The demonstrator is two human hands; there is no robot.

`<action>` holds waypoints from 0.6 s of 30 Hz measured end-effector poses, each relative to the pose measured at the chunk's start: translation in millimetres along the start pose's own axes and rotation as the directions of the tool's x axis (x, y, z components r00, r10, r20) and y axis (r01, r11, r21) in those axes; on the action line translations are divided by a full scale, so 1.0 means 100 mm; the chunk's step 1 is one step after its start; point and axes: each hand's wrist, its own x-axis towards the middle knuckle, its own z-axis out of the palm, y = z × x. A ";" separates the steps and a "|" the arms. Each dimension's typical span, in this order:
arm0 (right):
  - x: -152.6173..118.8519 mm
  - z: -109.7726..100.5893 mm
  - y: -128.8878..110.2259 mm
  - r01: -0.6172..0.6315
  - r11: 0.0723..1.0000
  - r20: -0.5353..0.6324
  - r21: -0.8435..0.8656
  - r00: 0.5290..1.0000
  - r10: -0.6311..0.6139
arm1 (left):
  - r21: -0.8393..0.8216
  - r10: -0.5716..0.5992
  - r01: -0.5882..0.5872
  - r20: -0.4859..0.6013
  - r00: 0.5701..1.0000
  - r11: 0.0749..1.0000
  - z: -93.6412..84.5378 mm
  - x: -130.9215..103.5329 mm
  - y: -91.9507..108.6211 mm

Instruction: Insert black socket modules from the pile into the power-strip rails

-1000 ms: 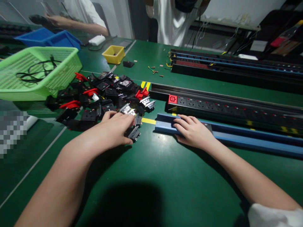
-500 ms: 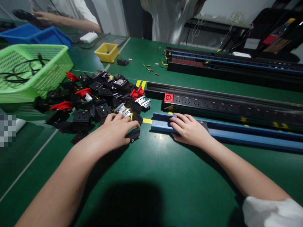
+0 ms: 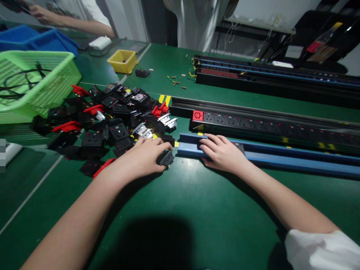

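My left hand (image 3: 147,155) is closed on a black socket module (image 3: 167,159), with thumb and fingers on either side of it, just left of the end of a blue metal channel (image 3: 188,152). Over that channel lies my right hand (image 3: 219,152), fingers bent across it and thumb at its near side. Part of a black socket module (image 3: 240,147) shows inside the channel beside the right wrist; what lies beneath the palm is hidden. Black modules (image 3: 119,131) are heaped behind and left of my left hand, some with red or silvery metal parts.
Behind the channel stands a black power strip (image 3: 242,122) with a red end socket. More strips (image 3: 239,77) lie farther back. A green basket (image 3: 56,86) with cables, a yellow box (image 3: 123,62), blue trays (image 3: 53,42) and screws (image 3: 176,83) are around. Another person's arm (image 3: 73,23) shows at the back left.
My left hand has moved right with the black module, closer to the channel's end. A red part by the left forearm has come into sight. My right hand stays on the channel.
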 end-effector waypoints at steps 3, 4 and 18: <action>0.00 0.00 0.00 -0.001 1.000 0.005 -0.009 1.000 0.001 | 0.062 -0.020 0.023 -0.050 0.999 0.998 -0.03 0.01 -0.01; 0.00 0.00 0.00 -0.002 1.000 0.005 -0.009 1.000 0.002 | 0.079 -0.025 0.031 -0.068 0.997 0.996 -0.03 0.02 -0.01; -0.01 0.02 0.01 0.002 1.000 -0.005 -0.005 1.000 -0.002 | -0.150 0.072 -0.116 -0.273 0.959 0.982 -0.10 0.02 0.23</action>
